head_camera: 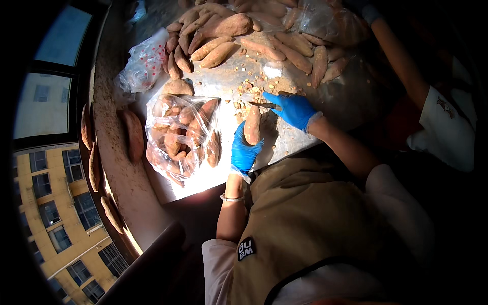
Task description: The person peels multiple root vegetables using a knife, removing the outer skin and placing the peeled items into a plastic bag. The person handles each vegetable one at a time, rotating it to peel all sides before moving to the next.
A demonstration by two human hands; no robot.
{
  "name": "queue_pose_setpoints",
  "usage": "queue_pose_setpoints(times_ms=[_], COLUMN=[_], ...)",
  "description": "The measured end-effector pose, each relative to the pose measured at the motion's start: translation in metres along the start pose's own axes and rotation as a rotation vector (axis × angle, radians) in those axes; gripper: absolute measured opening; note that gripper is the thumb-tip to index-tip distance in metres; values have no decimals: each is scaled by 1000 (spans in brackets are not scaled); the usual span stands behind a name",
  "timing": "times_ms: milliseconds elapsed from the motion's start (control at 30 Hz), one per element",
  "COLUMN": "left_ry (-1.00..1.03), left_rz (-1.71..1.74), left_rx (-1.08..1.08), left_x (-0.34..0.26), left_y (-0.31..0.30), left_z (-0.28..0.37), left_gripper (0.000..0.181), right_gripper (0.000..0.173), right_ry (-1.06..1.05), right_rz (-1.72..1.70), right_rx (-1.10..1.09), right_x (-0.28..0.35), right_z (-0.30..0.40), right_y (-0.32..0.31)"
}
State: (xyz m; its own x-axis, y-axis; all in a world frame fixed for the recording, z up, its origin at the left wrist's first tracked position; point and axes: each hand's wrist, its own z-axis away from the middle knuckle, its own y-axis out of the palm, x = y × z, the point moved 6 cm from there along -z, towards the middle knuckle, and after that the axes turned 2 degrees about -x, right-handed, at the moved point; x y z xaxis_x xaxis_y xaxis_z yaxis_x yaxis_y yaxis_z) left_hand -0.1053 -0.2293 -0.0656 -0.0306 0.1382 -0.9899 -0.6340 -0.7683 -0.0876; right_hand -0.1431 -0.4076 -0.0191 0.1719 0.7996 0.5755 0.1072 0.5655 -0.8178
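My left hand (245,150), in a blue glove, grips a sweet potato (252,126) by its lower end, holding it upright in the picture. In my right hand (294,108), also gloved in blue, is a knife (263,104). Its dark blade lies across the sweet potato's upper tip; whether it touches cannot be told. Small cut pieces (248,88) lie scattered on the metal table (301,141) just beyond. Left of my left hand stands a clear plastic bag (183,137) filled with sweet potatoes.
A heap of sweet potatoes (228,24) covers the table's far side. A red-dotted plastic bag (143,63) lies at the far left. More sweet potatoes rest along the window ledge (118,167). Another person's arm (400,61) reaches in at the upper right.
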Motion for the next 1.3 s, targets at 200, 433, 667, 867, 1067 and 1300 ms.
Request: queue_pose_setpoints(times_ms=[200,433,667,867,1067,1300], left_ry=[-18,-381,-291,-188,-210,-150], left_rz=[42,485,732,333,373,352], left_rx=[25,-176,51,-137,-136,-89], left_x=[-8,25,-12,-31,-18,-41], left_y=[0,-31,-9,-18,-5,15], left_z=[5,-7,-30,-37,-35,-44], left_gripper=[69,39,54,21,12,14], right_gripper=[40,55,54,36,34,41], right_ry=[20,215,-56,263,373,269], right_rz=[-161,-218,-874,-1586,-2031,-1630], right_rx=[21,168,63,90,239,88], right_x=[-48,-96,25,-41,-55,-55], right_z=[-5,2,-1,13,27,37], right_y=[36,99,8,23,40,25])
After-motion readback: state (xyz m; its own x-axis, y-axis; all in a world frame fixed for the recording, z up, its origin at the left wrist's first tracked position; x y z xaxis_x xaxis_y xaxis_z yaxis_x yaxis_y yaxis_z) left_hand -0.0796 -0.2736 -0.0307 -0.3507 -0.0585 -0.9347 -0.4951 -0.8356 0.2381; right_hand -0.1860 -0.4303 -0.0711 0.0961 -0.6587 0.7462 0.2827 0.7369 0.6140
